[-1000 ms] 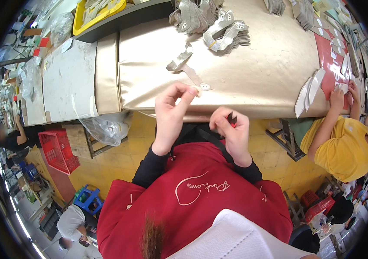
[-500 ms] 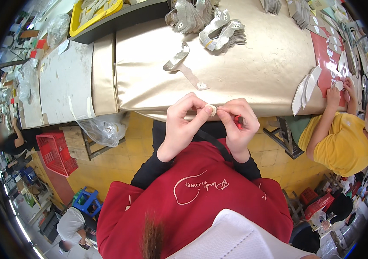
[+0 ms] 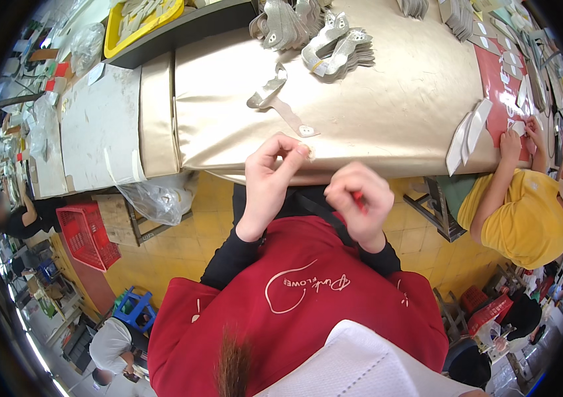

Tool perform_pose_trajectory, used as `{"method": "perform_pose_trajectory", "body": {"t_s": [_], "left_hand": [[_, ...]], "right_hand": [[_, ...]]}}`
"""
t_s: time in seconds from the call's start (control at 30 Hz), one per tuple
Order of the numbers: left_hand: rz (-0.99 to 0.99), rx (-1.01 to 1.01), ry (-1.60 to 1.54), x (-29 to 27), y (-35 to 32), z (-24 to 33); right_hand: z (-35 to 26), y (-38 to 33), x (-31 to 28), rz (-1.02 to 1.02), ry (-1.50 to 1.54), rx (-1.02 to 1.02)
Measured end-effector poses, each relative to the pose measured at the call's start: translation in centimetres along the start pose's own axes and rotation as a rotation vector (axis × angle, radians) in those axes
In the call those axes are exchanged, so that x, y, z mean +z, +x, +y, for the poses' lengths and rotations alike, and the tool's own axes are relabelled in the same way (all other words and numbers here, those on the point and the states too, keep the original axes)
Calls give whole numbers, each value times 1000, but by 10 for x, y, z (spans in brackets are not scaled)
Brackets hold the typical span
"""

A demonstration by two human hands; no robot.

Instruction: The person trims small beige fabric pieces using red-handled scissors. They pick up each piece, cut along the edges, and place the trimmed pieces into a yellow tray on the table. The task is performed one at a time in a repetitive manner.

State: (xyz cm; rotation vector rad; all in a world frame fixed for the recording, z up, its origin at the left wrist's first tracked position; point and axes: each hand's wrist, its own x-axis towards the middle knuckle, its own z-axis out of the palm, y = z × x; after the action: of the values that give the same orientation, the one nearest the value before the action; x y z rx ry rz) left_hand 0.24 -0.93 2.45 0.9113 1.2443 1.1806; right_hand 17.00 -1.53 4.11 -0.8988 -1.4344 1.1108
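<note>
My left hand [image 3: 269, 177] pinches a small cream-coloured piece [image 3: 309, 153] between thumb and fingertips, just over the table's near edge. To its right, apart from it, my right hand [image 3: 362, 202] is curled closed and a little blurred. A small red object [image 3: 361, 200] shows between its fingers; the rest of it is hidden in the palm. On the table beyond my left hand lies a single curved strap piece [image 3: 286, 114], silvery at one end and beige toward the other, with a pale holed tip.
Bundled silvery straps [image 3: 337, 49] lie farther back beside another stack [image 3: 284, 25]. A yellow tray [image 3: 113, 43] of pieces sits in a dark box at the far left. White strips [image 3: 470, 135] lie to the right, near a co-worker in yellow [image 3: 526, 215]. A plastic bag [image 3: 162, 198] hangs below the table.
My hands have come apart. The left has shifted left and slightly away from me with the cream piece; the right has drawn back a little, its fingers curled.
</note>
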Motion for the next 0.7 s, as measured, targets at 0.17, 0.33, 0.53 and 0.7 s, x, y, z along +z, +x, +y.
{"method": "perform_pose_trajectory", "body": {"t_s": [0.17, 0.33, 0.53, 0.7], "left_hand": [[-62, -25, -127, 0, -7, 7], [-32, -88, -184, 4, -5, 9], [-13, -102, -201, 2, -6, 6], [-36, -89, -193, 2, -7, 5]], "right_hand": [[5, 3, 0, 79, -81, 342], [14, 7, 1, -36, -218, 186], [14, 2, 3, -51, -288, 102], [18, 4, 7, 33, -336, -13]]}}
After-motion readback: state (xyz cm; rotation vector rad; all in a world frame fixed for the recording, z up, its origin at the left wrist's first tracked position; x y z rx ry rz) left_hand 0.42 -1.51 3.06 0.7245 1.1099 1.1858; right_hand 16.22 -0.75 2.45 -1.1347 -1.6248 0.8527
